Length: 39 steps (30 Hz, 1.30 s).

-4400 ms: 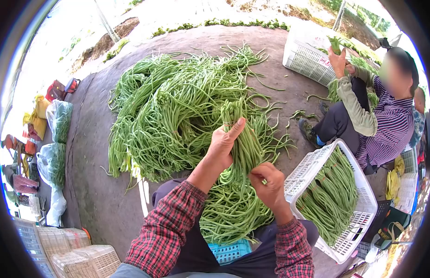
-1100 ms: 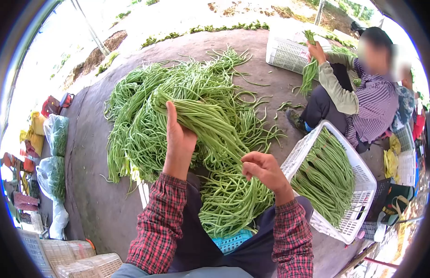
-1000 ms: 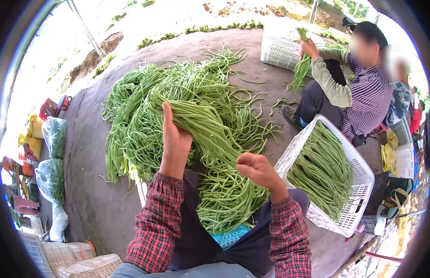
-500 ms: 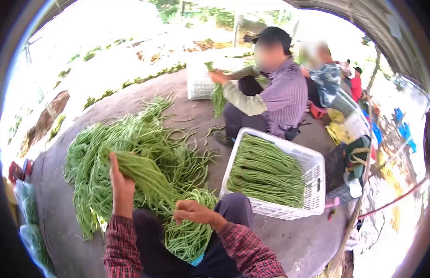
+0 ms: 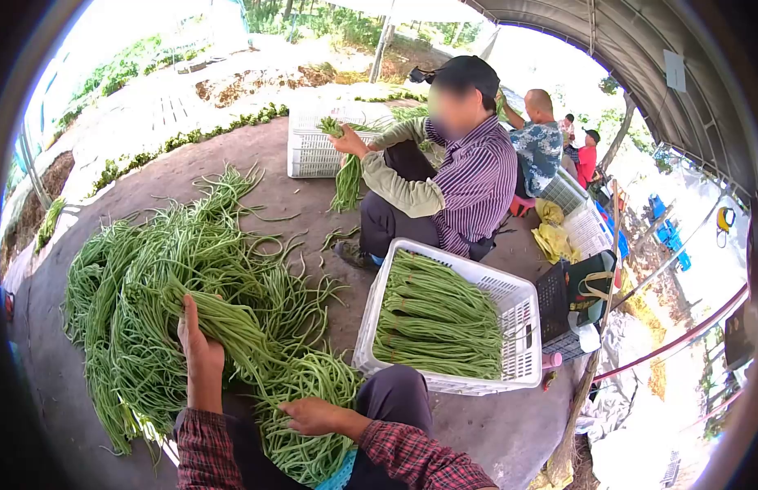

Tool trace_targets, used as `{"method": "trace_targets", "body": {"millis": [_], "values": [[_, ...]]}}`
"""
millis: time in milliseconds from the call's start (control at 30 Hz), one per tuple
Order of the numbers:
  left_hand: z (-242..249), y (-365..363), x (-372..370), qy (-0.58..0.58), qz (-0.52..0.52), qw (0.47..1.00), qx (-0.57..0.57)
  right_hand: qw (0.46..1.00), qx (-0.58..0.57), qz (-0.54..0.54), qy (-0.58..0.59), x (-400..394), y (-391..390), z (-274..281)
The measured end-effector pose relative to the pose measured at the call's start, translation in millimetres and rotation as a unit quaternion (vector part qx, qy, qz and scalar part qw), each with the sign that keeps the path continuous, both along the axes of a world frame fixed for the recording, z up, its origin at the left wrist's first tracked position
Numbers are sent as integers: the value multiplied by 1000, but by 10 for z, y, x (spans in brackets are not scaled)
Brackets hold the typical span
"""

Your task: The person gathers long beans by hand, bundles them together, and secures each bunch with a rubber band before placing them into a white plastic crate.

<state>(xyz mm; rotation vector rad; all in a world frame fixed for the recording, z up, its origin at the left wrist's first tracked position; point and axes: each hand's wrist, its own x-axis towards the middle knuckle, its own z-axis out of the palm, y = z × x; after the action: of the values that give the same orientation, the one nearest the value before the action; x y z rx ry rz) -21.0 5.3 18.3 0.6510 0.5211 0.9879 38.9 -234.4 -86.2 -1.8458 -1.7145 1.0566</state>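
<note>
My left hand [image 5: 202,356] is closed round a bundle of long green beans [image 5: 224,328] that slants down to the right. Lower down, near the bundle's end, my right hand [image 5: 318,416] has its fingers pinched over the beans on my lap [image 5: 309,384]; what it grips is too small to make out. A big loose heap of long beans [image 5: 142,269] spreads on the ground beyond my left hand. To the right stands a white plastic crate [image 5: 522,371] with rows of neatly laid beans [image 5: 440,318] inside.
A person in a striped shirt [image 5: 481,175] sits beyond the crate, holding beans beside another white crate [image 5: 309,155]. More people sit farther back. Dark crates [image 5: 555,302], yellow bags [image 5: 555,237] and a wooden pole [image 5: 587,376] are at the right.
The view has shifted, so the crate and people appear farther left. My right hand has moved lower, away from the held bundle, toward the beans on my lap.
</note>
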Motion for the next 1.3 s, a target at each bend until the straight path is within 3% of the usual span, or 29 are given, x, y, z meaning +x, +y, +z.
{"method": "trace_targets", "body": {"millis": [267,400,433,567,667,800,867,1100,1300], "values": [[-51,-143,280,8,-68,997,31,995,-12,-59,-79,224,127,52],[-111,-198,318,-5,-89,996,-10,984,69,-147,-75,368,69,-146],[-152,-195,322,3,-102,995,-19,980,56,-176,-74,390,56,223],[-128,-345,361,26,-140,989,-48,933,210,-291,-9,452,91,369],[-132,-382,367,31,-154,986,-52,910,278,-309,-6,470,97,394],[-68,-417,399,27,-150,985,-79,916,249,-314,-5,481,124,458],[-34,-416,401,18,-146,984,-104,898,287,-332,-2,487,152,476],[-275,-405,396,57,-155,980,-114,906,275,-320,19,465,179,452],[-283,-472,394,51,-114,978,-165,882,288,-353,-118,401,196,483]]}}
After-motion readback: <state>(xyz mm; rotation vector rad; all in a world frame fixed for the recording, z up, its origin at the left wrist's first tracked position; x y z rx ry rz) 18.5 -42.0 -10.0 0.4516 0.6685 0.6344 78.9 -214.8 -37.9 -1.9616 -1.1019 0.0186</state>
